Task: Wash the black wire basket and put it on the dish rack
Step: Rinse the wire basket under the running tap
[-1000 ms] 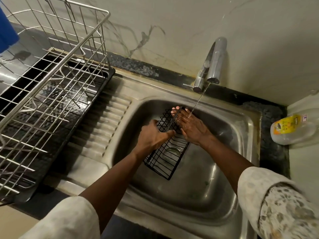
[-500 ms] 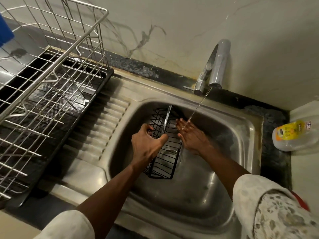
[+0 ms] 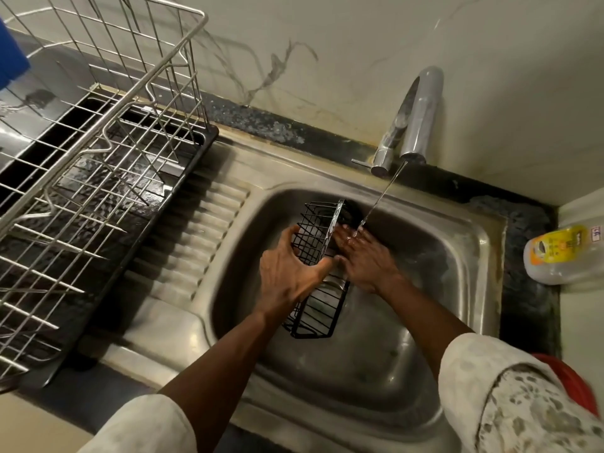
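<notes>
Steel sink (image 3: 464,243) in a dark counter, marbled wall behind, tap (image 3: 416,125) running. Dish rack (image 3: 98,152) sits left of the basin. Black wire basket (image 3: 315,230) is in the basin, up on its side, long axis near-to-far, far end toward the tap. Left hand (image 3: 287,273) grips its wires. Right hand (image 3: 367,261) lies flat against it, fingers straight, under the stream.

home kitchen, steel sink (image 3: 483,243), tap (image 3: 415,125), dish rack (image 3: 108,132)
</notes>
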A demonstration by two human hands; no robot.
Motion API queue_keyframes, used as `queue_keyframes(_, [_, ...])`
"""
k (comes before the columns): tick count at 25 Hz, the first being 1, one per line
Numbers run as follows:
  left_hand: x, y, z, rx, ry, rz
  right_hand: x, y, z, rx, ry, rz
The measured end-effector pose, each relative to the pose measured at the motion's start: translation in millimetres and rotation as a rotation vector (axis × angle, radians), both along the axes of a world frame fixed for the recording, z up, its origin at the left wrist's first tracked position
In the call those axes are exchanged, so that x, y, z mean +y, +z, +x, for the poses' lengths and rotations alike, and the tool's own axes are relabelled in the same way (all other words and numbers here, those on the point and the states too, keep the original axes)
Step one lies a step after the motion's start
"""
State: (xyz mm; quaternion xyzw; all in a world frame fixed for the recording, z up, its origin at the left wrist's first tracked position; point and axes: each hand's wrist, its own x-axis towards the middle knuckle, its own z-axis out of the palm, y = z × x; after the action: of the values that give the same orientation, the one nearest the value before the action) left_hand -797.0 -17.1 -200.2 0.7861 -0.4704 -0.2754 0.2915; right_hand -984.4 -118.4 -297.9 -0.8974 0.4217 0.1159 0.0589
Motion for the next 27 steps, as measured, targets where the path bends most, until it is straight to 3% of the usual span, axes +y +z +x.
queue_keyframes(3, [0.2, -5.1, -1.0, -0.019, -0.007, -0.007, 20.6, -5.5, 13.1, 0.003, -0.006, 0.1])
queue_keyframes(8, [-1.2, -7.3, -0.3, -0.017, -0.045, -0.085, 39.4, -4.6, 2.6, 0.034, 0.285, 0.03])
queue_keyframes(13, [13.4, -12.8, 8.8, 0.096, -0.023, -0.118, 2.3, 13.1, -10.4, 0.053, 0.192, -0.054])
queue_keyframes(20, [27.6, -29.9, 8.3, 0.105, -0.033, -0.209, 15.3, 22.0, 9.9, 0.008, -0.05, -0.189])
queue_keyframes(24, [29.7, -32.1, 8.7, 0.081, -0.057, -0.198, 55.2, -0.4, 10.1, 0.012, 0.108, -0.042])
queue_keyframes(27, [28.4, -31.4, 9.7, 0.061, -0.063, -0.221, 37.1, 6.4, -1.4, -0.003, 0.246, -0.017])
